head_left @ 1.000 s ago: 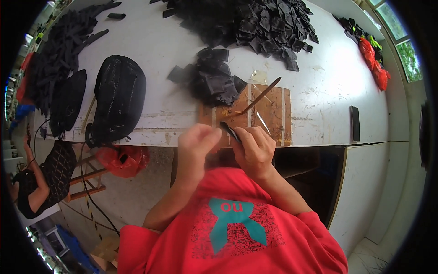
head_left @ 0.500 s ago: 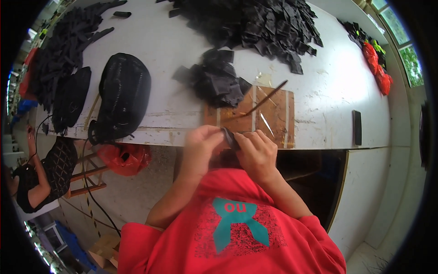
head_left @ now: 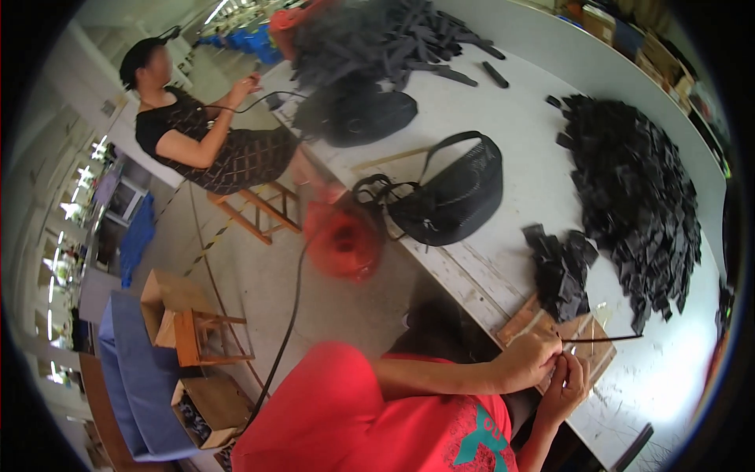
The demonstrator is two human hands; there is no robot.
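My left hand (head_left: 528, 363) and my right hand (head_left: 566, 387) meet over the near edge of the table, by a brown wooden board (head_left: 515, 324). Both have their fingers closed in a pinch around a small black fabric piece, which is mostly hidden by the fingers. A thin dark stick (head_left: 609, 340) lies across the board, just beyond my fingertips. Directly behind the board is a small heap of black fabric pieces (head_left: 560, 271). A bigger pile of similar black pieces (head_left: 641, 212) spreads farther back on the right.
On the white table (head_left: 527, 169) are a black bag with a strap (head_left: 456, 197), another black bag (head_left: 358, 114) and a heap of black strips (head_left: 385, 47). A red plastic bag (head_left: 342, 244) hangs by the edge. Another person (head_left: 193, 134) sits at left on a wooden stool (head_left: 255, 212).
The view has swung to the left, so the seated person and the floor show more. My hands stay close together, and the black piece between them is less visible.
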